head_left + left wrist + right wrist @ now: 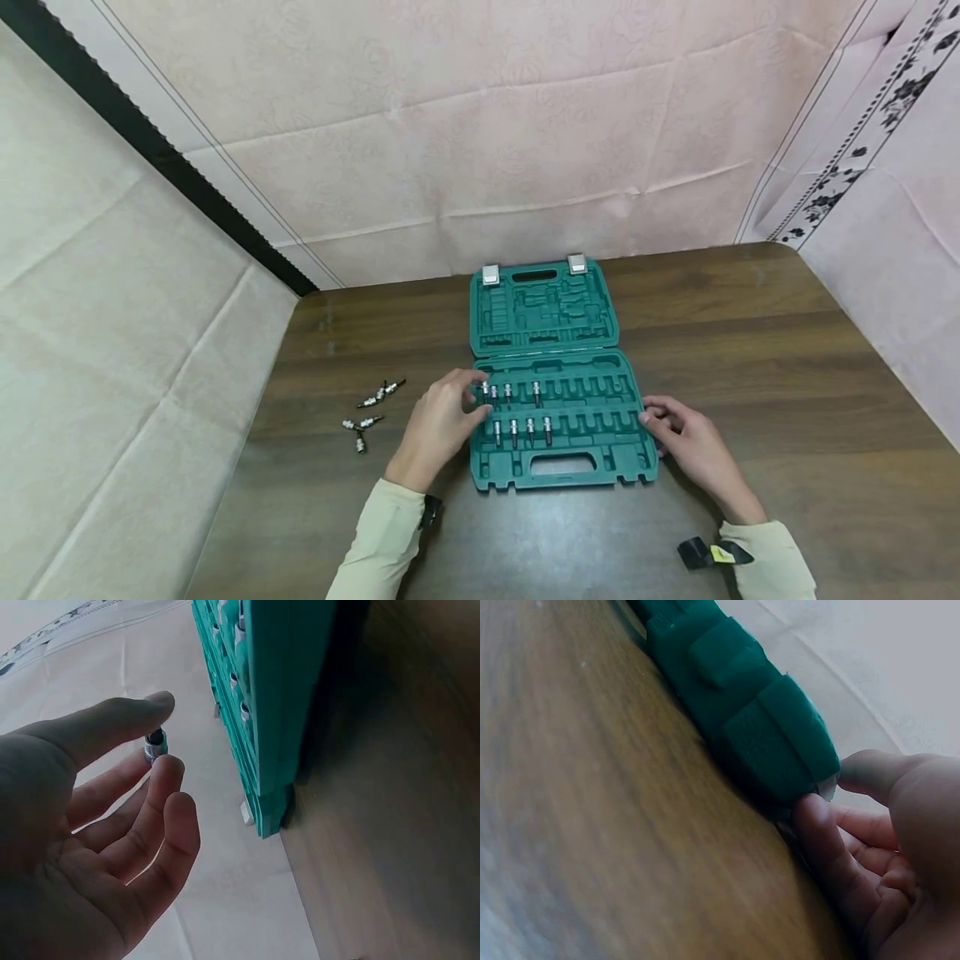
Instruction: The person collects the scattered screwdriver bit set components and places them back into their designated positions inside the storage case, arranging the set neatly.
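A green plastic tool case [574, 423] lies unfolded, its lid [546, 310] away from me. My left hand [441, 423] is at the case's left side, pinching a small silver bit socket [156, 745] between thumb and fingers. Several more bit sockets [530, 428] with dark tips sit in two rows in the case's slots, mostly on the left. My right hand [692, 442] grips the case's right edge, the thumb at the upper rim and the other fingers low against the side, as the right wrist view shows.
Two small groups of loose bit sockets [381, 393] lie on the wooden table [330, 517] left of the case. Pale cloth walls [480, 150] enclose the table's back and sides. Two silver latches [577, 264] stick out at the lid's far edge.
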The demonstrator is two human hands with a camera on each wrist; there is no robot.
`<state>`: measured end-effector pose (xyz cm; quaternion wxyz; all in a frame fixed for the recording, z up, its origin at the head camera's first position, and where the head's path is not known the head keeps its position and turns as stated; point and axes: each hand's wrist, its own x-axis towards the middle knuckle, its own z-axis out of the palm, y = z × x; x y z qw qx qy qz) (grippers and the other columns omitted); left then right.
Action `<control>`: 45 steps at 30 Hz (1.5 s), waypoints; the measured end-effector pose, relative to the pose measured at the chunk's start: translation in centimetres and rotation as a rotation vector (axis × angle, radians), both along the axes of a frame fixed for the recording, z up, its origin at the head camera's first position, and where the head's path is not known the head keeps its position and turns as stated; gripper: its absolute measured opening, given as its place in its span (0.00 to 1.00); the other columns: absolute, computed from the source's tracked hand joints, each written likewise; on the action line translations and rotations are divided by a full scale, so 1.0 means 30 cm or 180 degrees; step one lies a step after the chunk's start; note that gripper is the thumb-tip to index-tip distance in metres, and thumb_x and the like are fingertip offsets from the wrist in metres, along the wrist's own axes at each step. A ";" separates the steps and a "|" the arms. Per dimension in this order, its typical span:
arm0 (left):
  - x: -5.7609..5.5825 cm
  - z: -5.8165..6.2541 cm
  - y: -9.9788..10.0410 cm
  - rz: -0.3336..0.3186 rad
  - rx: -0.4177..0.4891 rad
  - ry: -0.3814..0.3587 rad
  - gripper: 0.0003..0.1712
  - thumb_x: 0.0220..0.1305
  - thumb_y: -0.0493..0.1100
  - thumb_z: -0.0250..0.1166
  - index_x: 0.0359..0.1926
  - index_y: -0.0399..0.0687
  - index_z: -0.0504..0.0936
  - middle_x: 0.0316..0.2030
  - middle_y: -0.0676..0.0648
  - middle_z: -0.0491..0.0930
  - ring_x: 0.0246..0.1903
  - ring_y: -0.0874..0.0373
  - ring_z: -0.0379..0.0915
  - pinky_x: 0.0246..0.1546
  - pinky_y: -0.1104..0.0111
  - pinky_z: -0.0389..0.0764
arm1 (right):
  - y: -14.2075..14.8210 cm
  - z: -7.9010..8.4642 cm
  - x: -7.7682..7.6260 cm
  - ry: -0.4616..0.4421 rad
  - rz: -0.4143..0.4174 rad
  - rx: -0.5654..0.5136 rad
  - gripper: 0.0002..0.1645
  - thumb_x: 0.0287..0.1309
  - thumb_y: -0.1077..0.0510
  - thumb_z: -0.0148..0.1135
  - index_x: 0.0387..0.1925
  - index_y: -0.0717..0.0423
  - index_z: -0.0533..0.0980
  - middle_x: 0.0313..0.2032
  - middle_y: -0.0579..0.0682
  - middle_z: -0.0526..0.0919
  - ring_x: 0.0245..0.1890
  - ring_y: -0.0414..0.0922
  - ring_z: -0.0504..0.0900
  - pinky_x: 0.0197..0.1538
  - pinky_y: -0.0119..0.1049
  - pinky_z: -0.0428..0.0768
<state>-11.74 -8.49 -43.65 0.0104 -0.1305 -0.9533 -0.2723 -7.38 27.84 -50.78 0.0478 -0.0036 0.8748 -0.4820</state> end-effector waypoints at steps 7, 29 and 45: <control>-0.002 -0.005 0.028 -0.0126 -0.0069 0.0011 0.25 0.65 0.44 0.78 0.62 0.48 0.84 0.50 0.47 0.86 0.41 0.56 0.84 0.35 0.62 0.86 | -0.002 0.000 0.001 -0.0004 -0.0001 -0.0006 0.26 0.79 0.49 0.58 0.66 0.64 0.75 0.47 0.58 0.83 0.35 0.41 0.81 0.35 0.34 0.84; -0.012 -0.016 0.142 -0.0243 -0.0084 -0.0193 0.24 0.68 0.47 0.75 0.62 0.47 0.84 0.57 0.46 0.83 0.50 0.53 0.83 0.46 0.56 0.86 | -0.001 0.006 0.002 0.0027 0.0028 -0.0013 0.26 0.80 0.50 0.58 0.66 0.65 0.75 0.47 0.58 0.83 0.35 0.40 0.82 0.35 0.34 0.84; -0.042 -0.013 0.239 -0.0203 -0.0145 -0.0221 0.23 0.66 0.45 0.77 0.61 0.50 0.86 0.57 0.48 0.84 0.50 0.56 0.83 0.45 0.58 0.86 | -0.002 0.009 0.003 0.0080 0.0025 0.0010 0.25 0.79 0.52 0.59 0.65 0.66 0.75 0.45 0.58 0.84 0.30 0.39 0.81 0.34 0.34 0.84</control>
